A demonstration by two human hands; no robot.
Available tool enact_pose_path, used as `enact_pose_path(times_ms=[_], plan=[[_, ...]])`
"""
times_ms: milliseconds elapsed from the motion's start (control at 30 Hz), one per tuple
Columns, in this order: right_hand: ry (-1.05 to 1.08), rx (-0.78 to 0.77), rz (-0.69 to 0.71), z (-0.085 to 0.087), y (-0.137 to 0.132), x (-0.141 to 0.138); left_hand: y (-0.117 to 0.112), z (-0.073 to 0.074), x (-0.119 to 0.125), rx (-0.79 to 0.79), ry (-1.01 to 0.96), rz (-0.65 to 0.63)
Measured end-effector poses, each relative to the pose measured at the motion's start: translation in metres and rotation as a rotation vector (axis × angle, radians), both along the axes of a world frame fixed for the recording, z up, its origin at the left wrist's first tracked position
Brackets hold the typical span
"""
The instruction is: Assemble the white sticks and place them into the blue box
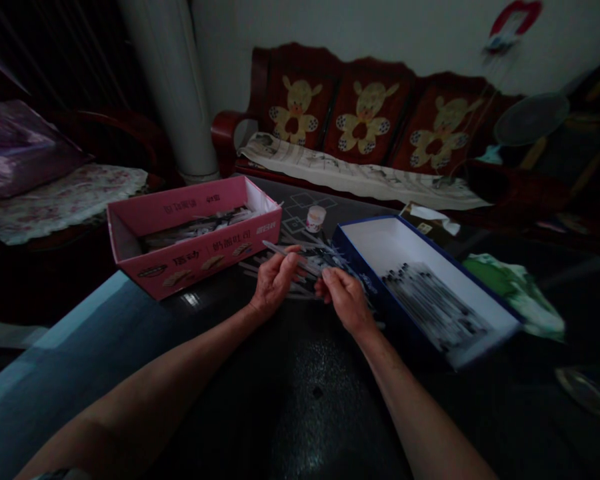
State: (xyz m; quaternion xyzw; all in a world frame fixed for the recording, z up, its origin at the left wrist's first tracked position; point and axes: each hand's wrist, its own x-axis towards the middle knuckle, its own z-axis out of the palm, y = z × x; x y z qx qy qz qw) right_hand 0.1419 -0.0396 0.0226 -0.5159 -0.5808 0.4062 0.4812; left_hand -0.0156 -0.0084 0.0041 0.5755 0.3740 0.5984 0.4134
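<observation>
Bare forearms [145, 400] rise from the bottom corners over the dark tabletop [310, 373], bringing both hands together at the frame's centre. Left hand [276, 280] has thumb and fingers closed on a slender pale stick [271, 247], its tip jutting toward the upper left, perhaps so that end stays free. Right hand [347, 300] curls its fingers near the thumb beside it; whether it grips anything, I cannot tell. Loose sticks [325, 255] lie just beyond, probably for easy reach. Left of centre, a pink box [195, 267] holds jumbled ones; right of centre, a blue box [370, 283] holds sticks roughly aligned, seemingly for tidiness.
</observation>
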Motion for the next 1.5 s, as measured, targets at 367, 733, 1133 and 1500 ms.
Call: enact_pose_path(times_ms=[367, 733, 1133, 1500], plan=[[-0.511, 0.086, 0.347, 0.027, -0.011, 0.01, 0.006, 0.012, 0.001, -0.426, -0.314, -0.292], [-0.849, 0.084, 0.112, 0.045, -0.023, 0.095, 0.001, 0.005, -0.002, -0.049, 0.146, -0.329], [-1.122, 0.28, 0.141, -0.006, -0.031, 0.08, -0.003, -0.003, -0.002, 0.292, 0.601, -0.101], [-0.903, 0.29, 0.126, 0.016, -0.026, 0.07, -0.006, -0.002, -0.001, 0.265, 0.592, -0.149]])
